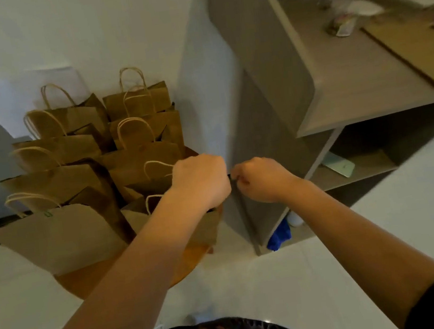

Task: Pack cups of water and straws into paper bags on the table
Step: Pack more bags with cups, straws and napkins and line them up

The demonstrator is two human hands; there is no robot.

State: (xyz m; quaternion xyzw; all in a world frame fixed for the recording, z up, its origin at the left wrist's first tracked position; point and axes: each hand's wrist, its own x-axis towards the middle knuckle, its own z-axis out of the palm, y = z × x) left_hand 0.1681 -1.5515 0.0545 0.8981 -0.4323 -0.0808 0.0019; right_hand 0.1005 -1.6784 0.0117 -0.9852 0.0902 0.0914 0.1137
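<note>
Paper bags point(89, 154) crowd round wooden table point(87, 280) at 9 o'clock; left hand point(201, 180) fisted over nearest bag point(205, 227), grip contents unclear; right hand point(262, 180) curled alongside, hold unclear.

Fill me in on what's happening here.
A person stands over a round wooden table crowded with upright brown paper bags with twisted handles. Both hands are curled at the nearest bag: the left hand at its top edge, the right hand alongside. No cups or straws are visible.
</note>
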